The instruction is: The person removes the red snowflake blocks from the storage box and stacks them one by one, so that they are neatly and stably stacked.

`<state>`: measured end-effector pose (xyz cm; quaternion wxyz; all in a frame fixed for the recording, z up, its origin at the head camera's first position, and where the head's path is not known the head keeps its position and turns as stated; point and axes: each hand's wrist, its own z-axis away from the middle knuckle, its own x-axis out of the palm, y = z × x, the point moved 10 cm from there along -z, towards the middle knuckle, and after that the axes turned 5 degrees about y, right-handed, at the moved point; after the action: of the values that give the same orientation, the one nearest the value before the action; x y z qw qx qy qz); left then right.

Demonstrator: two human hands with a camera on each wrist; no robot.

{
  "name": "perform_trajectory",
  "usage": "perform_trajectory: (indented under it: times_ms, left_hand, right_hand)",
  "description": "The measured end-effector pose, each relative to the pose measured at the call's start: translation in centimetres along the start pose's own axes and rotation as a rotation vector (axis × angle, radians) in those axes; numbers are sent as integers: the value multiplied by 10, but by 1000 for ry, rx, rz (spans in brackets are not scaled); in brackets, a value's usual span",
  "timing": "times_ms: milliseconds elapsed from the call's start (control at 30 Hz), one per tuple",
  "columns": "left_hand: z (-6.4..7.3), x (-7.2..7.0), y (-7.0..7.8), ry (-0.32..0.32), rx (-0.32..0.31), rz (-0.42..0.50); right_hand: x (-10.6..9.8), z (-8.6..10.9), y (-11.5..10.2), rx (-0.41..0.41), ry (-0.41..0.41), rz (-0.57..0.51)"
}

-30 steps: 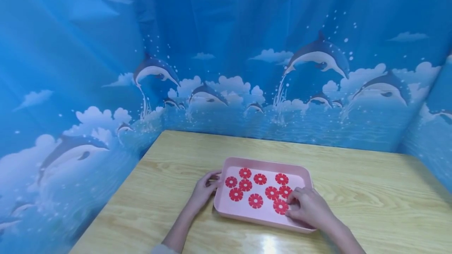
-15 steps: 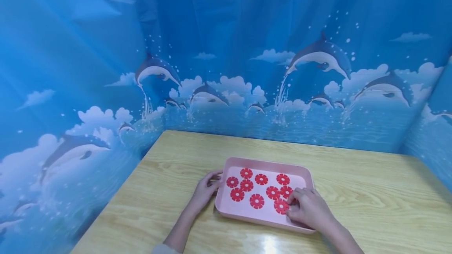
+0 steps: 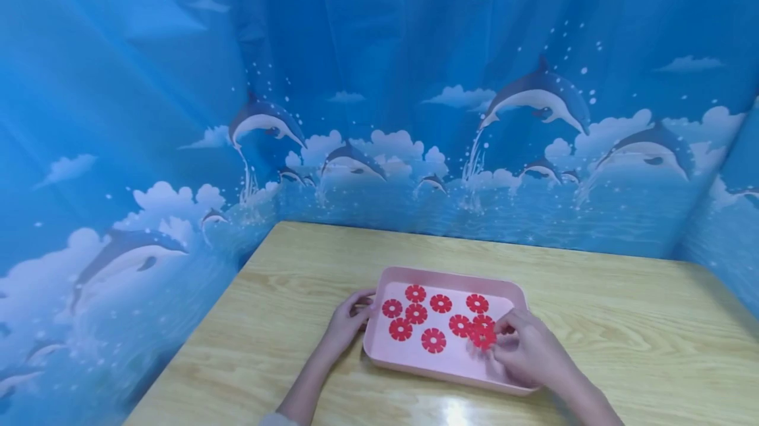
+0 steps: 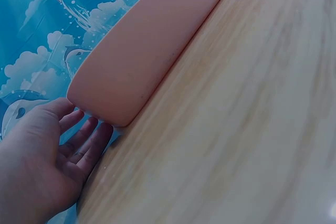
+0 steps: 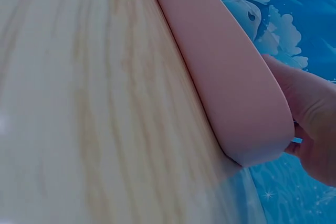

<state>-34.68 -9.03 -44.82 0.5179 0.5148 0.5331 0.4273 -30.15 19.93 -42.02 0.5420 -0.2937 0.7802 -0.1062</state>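
A pink rectangular tray (image 3: 439, 376) holds several red notched plastic discs with a centre hole, including one lone disc (image 3: 433, 340) near its front. My right hand (image 3: 534, 350) reaches over the tray's right side and pinches a red notched disc (image 3: 483, 338) between thumb and fingertips. This disc is raised and partly covers another one behind it. At the tray's left end, my left hand (image 3: 345, 324) holds the rim, thumb at the top edge and fingers against the outer wall. The right fingertips are hidden behind the tray wall (image 5: 231, 77) in the right wrist view.
The tray stands on a wood-grain table (image 3: 284, 268). A blue curtain (image 3: 379, 83) printed with dolphins and clouds hangs behind the table and along its sides.
My right hand has lifted the front right disc off the tray floor and moved it slightly right and back. The left hand stays at the tray's left end.
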Motion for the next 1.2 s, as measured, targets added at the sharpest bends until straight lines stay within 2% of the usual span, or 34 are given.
perform_trajectory:
  times_ms: [267, 433, 800, 1033, 1200]
  left_hand:
    - [-1, 0, -2, 2, 7, -3]
    - [-1, 0, 0, 3, 12, -11]
    - [1, -1, 2, 6, 3, -33]
    - [2, -1, 5, 8, 6, -37]
    - [-3, -1, -3, -1, 10, -25]
  right_hand:
    - [-29, 1, 8, 13, 89, -1]
    - [-48, 4, 14, -25, 182, 28]
    - [-85, 19, 54, 1, 331, 52]
    - [-81, 27, 85, 39, 346, 50]
    - [-75, 33, 104, 80, 342, 55]
